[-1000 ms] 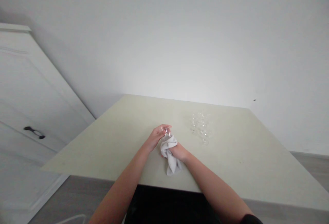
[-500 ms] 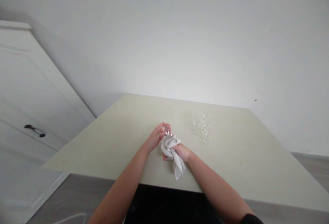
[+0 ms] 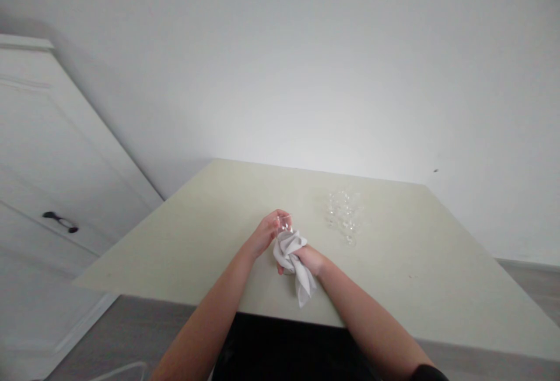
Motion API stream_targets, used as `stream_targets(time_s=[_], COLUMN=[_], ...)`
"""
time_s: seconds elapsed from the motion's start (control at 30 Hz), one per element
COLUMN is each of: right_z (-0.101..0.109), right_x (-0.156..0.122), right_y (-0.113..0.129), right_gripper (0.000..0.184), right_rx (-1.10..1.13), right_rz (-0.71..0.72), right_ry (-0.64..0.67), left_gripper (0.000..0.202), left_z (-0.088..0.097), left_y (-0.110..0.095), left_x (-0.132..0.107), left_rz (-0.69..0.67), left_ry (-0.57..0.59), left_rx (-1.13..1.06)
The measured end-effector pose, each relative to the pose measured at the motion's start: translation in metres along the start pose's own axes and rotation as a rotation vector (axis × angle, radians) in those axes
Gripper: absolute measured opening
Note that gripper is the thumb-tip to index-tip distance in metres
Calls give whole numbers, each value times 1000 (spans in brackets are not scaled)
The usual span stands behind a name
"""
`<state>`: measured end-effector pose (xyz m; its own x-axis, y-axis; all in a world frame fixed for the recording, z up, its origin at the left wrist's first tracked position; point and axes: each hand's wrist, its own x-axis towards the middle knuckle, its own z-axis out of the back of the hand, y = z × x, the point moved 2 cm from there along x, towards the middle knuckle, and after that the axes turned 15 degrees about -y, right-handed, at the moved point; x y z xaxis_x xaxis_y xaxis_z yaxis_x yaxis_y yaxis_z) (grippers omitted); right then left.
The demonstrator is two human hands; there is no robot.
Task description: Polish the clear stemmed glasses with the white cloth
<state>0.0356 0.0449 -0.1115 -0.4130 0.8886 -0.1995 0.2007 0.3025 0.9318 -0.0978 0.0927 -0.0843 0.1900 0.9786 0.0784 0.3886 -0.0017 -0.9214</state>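
My left hand (image 3: 266, 233) is closed round a clear stemmed glass (image 3: 284, 223), which lies tilted just above the near part of the table. A white cloth (image 3: 289, 251) is bunched over the glass's lower part, and its loose end hangs toward me. With my right hand (image 3: 311, 258) I grip the cloth against the glass; most of those fingers are hidden in its folds. Further back and to the right, several clear glasses (image 3: 343, 209) stand in a close group. Their outlines are faint against the pale table.
The pale table (image 3: 210, 212) reaches back to a white wall (image 3: 324, 77). To the left is a white cabinet (image 3: 52, 165) with a dark handle (image 3: 60, 222). The table's front edge runs close to my body, under my forearms.
Hardly anything differs. Both hands, the glass and the cloth stay in nearly the same place, with only a very slight shift in the cloth's folds.
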Motion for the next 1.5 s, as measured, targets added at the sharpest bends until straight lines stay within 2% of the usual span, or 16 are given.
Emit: stream_targets(time_s=[0.4,0.53,0.63,0.73,0.93,1.5], right_z=[2,5,3,0,-2,-6], right_x=[-1,0,-2,-4,-5,-8], right_y=[-5,4,11,15,15,19], right_gripper=[42,42,40,37,37,35], right_rx=[-132,-289,-376,-408,-395,-392], right_rz=[-24,172,257,267,272,253], right_ry=[-68,-135,-104,-74,-65,-97], left_gripper=[71,68,68,71,70,70], left_z=[0,-1,-3,-6,-8,-9], left_y=[1,1,-1,-3,-6,-6], left_x=[-3,-6,-9,-11,-12,-12], left_rz=[3,-6,-9,-18,-28,-25], left_ry=[26,58,101,131,117,111], left_rx=[26,45,66,92,119,119])
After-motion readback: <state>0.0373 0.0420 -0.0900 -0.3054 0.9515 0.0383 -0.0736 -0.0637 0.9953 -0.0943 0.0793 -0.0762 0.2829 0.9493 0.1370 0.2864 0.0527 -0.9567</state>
